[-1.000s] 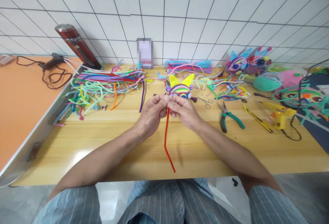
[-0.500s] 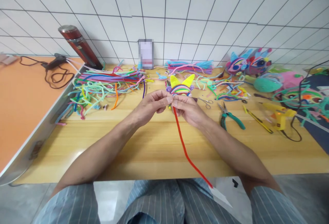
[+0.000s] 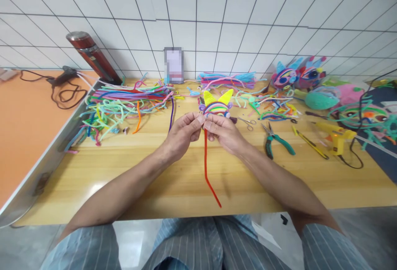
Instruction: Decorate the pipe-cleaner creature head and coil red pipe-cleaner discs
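Observation:
A red pipe cleaner (image 3: 206,158) hangs from my fingertips, bent partway down, its free end pointing toward the table's front edge. My left hand (image 3: 187,132) pinches at its upper end, and my right hand (image 3: 223,132) pinches right beside it, the fingertips of both meeting. The very top of the pipe cleaner is hidden by the fingers. Just behind the hands lies a colourful pipe-cleaner figure (image 3: 216,106) with two yellow pointed ears and striped arches; its lower part is covered by my hands.
Scissors (image 3: 248,123), green-handled pliers (image 3: 275,139), a yellow utility knife (image 3: 310,142) and a yellow glue gun (image 3: 336,137) lie to the right. Pipe cleaners (image 3: 133,93) are piled at left. A phone (image 3: 174,65) leans on the wall near a red flask (image 3: 93,57). Finished figures (image 3: 283,75) stand at back right.
The red pipe cleaner's hanging end has swung left and up, away from the table's front edge. Both hands stay pinched together in nearly the same place.

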{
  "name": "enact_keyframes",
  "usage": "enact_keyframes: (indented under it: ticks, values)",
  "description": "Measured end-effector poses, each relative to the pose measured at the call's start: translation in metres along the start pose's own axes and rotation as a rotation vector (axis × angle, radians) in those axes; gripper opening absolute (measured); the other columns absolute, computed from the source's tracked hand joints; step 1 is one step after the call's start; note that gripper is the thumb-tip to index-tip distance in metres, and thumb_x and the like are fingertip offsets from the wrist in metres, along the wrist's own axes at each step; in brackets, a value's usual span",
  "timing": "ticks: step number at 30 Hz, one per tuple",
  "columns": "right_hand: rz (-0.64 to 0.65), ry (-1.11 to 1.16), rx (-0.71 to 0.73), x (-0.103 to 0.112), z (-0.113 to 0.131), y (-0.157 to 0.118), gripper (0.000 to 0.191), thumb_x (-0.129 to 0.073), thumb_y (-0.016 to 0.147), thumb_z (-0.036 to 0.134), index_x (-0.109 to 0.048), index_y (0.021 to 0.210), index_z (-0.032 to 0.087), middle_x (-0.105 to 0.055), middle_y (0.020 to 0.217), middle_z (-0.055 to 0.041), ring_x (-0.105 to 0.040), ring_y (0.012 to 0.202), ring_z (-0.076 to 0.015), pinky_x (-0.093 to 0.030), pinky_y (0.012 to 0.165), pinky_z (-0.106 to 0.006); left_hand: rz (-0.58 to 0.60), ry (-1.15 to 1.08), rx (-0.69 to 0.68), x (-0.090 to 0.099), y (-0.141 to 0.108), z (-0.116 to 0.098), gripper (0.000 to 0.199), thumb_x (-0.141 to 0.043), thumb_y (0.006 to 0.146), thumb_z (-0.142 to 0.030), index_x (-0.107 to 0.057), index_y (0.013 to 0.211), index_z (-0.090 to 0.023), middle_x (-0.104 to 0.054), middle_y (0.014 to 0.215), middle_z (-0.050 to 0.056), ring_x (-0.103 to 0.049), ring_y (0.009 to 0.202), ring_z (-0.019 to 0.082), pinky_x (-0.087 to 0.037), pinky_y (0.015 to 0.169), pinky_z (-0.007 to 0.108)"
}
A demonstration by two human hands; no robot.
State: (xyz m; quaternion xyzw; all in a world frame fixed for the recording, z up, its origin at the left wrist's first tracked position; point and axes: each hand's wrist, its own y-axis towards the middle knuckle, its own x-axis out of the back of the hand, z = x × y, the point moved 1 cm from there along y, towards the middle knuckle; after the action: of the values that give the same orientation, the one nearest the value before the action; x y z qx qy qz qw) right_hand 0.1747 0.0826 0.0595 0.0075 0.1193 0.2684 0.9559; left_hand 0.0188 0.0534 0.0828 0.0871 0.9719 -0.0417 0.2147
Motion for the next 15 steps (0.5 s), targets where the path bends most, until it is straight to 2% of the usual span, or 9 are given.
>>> enact_keyframes:
  ticks: [4, 8, 12, 15]
  values:
    - [-0.017, -0.021, 0.028, -0.004, -0.004, 0.0, 0.052, -0.085, 0.083, 0.066, -0.061, 0.077, 0.021, -0.055, 0.062, 0.0051, -0.047, 0.055, -0.009, -0.035, 0.055, -0.025, -0.094, -0.122, 0.011, -0.008, -0.009, 0.008, 0.05, -0.099, 0.07, -0.051, -0.062, 0.076, -0.016, -0.047, 0.055, -0.008, -0.033, 0.047, 0.004, -0.025, 0.048, 0.019]
    - [-0.024, -0.016, -0.017, -0.002, -0.005, 0.0, 0.053, -0.086, 0.08, 0.067, -0.061, 0.077, 0.02, -0.056, 0.063, 0.0043, -0.047, 0.055, -0.0093, -0.034, 0.054, -0.024, -0.151, -0.189, 0.041, -0.009, -0.011, 0.013, 0.051, -0.099, 0.069, -0.051, -0.064, 0.079, -0.016, -0.052, 0.059, -0.007, -0.039, 0.048, 0.004, -0.028, 0.048, 0.017]
    - [-0.042, 0.008, -0.078, 0.004, 0.002, 0.001, 0.05, -0.088, 0.077, 0.065, -0.066, 0.081, 0.02, -0.057, 0.063, 0.0035, -0.046, 0.054, -0.0098, -0.032, 0.052, -0.025, -0.028, -0.14, 0.07, 0.0, 0.0, 0.004, 0.048, -0.095, 0.071, -0.052, -0.067, 0.082, -0.015, -0.064, 0.075, -0.002, -0.047, 0.052, 0.006, -0.035, 0.05, 0.021]
    - [-0.044, 0.029, -0.11, 0.006, 0.006, 0.001, 0.05, -0.091, 0.074, 0.063, -0.065, 0.079, 0.02, -0.056, 0.061, 0.0041, -0.046, 0.053, -0.0099, -0.031, 0.051, -0.024, 0.047, 0.016, 0.018, 0.011, 0.009, -0.003, 0.044, -0.091, 0.077, -0.053, -0.07, 0.081, -0.016, -0.059, 0.066, -0.002, -0.045, 0.051, 0.007, -0.031, 0.049, 0.022]
